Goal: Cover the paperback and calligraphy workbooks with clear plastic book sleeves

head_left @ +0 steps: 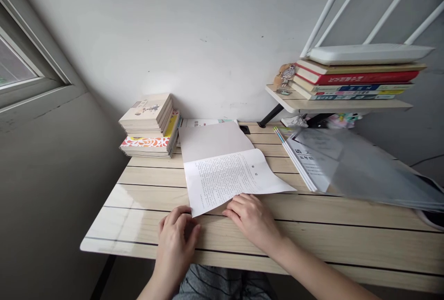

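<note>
An open booklet (225, 175) lies on the wooden desk (138, 193), its printed page nearest me and a plain grey page or cover beyond the fold. The near edge of the printed page lifts a little off the desk. My left hand (176, 235) rests by the page's near left corner, fingers curled, thumb apart from them; whether it touches the paper is unclear. My right hand (253, 219) lies at the page's near edge with its fingers together and fingertips against the paper's edge. What is under those fingertips is hidden.
Stacked books (149, 126) stand at the back left. On the right lie papers in a grey translucent folder (374, 170). A raised shelf (343, 102) above it holds books (357, 78), a white router (371, 53) and a small figure. A window is at left.
</note>
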Action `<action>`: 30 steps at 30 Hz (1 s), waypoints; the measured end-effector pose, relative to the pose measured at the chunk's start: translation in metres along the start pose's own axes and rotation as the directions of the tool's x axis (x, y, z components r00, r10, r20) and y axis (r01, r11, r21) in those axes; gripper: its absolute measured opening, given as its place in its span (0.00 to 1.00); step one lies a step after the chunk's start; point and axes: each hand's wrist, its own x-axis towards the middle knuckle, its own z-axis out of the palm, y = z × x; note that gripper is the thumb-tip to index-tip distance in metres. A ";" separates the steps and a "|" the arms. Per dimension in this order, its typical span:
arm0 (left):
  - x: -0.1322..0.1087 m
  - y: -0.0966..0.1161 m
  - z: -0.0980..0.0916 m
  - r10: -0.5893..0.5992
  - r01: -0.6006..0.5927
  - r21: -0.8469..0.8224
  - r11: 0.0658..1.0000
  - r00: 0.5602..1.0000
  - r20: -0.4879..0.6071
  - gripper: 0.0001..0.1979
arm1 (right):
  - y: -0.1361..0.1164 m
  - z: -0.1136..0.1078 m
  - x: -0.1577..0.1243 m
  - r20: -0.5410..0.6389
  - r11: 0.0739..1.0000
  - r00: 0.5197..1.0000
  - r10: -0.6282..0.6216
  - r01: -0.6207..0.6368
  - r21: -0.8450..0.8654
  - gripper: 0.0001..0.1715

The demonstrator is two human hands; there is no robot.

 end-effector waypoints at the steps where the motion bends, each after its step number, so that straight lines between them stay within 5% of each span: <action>1: 0.000 0.002 0.002 -0.033 0.033 0.005 0.999 0.999 -0.007 0.07 | 0.000 0.000 0.000 0.000 1.000 1.000 0.007 -0.007 -0.003 0.09; 12: -0.001 0.019 0.013 -0.144 0.164 0.112 0.980 0.975 -0.168 0.12 | -0.001 0.005 0.000 -0.007 0.997 0.999 0.050 -0.050 -0.055 0.10; 30: -0.005 0.025 0.023 -0.063 0.157 0.302 0.940 0.953 -0.298 0.06 | -0.001 0.006 0.004 0.040 0.983 0.982 0.186 -0.186 0.008 0.11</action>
